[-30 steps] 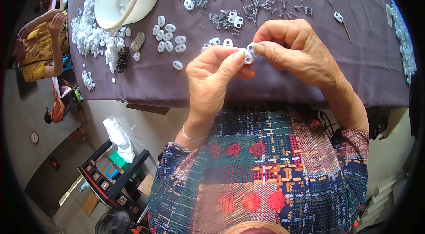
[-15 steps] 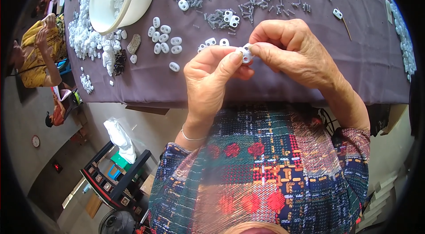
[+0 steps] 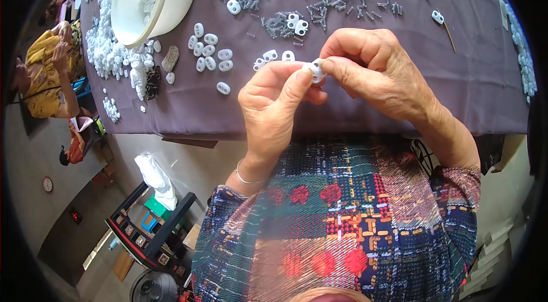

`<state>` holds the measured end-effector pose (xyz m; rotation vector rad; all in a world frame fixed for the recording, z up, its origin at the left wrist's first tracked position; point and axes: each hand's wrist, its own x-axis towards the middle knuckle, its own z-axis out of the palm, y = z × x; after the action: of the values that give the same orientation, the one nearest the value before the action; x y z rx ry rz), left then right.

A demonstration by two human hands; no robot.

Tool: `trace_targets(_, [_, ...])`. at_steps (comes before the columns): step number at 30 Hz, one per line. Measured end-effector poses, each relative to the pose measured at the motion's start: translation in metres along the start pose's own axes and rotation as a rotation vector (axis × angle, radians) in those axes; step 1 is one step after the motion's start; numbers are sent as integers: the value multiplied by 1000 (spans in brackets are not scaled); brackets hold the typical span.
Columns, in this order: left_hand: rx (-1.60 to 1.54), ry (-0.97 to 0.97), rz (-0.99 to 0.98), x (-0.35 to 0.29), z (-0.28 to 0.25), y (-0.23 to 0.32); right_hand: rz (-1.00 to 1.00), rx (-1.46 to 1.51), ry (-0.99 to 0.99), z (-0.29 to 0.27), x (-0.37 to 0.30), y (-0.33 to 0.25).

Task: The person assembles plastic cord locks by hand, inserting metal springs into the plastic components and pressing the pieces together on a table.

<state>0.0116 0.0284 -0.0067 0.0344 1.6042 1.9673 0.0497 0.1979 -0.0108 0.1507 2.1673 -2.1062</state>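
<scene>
A white two-holed plastic cord lock point(image 3: 315, 76) is held up between both of my hands, over the table's near part. My left hand point(image 3: 270, 97) pinches it between thumb and fingers. My right hand point(image 3: 381, 78) closes thumb and forefinger on its upper right side; whether a separate small part is in that pinch is hidden. Just beyond my left fingers lie a few white pieces point(image 3: 288, 56). Farther off is a heap of small metal springs point(image 3: 278, 25), with white two-holed pieces point(image 3: 301, 28) on it.
A white tub point(image 3: 181, 2) holding white pieces stands at the far left, beside a large pile of white parts point(image 3: 108, 45). Several oval cord lock bodies point(image 3: 209, 49) lie left of my hands. A thin stick point(image 3: 450, 36) lies to the right. People point(image 3: 48, 73) sit beyond the left edge.
The cord lock has tilted slightly between my fingers, and my right fingertips still press on its upper side. The view has shifted a little.
</scene>
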Motion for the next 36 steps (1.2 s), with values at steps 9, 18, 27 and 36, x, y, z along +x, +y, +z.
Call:
trace_targets(9, [36, -15, 21, -1, -1, -3, 32, -15, 6, 1, -2, 0])
trace_targets(18, [1, 6, 29, 0, 1, -6, 18, -44, 2, 1, -1, 1])
trace_targets(27, [-20, 0, 14, 2, 1, -3, -170, -164, 48, 3, 3, 7])
trace_targets(36, [-272, -27, -83, 6, 0, 2, -499, -582, 168, 10, -2, 2])
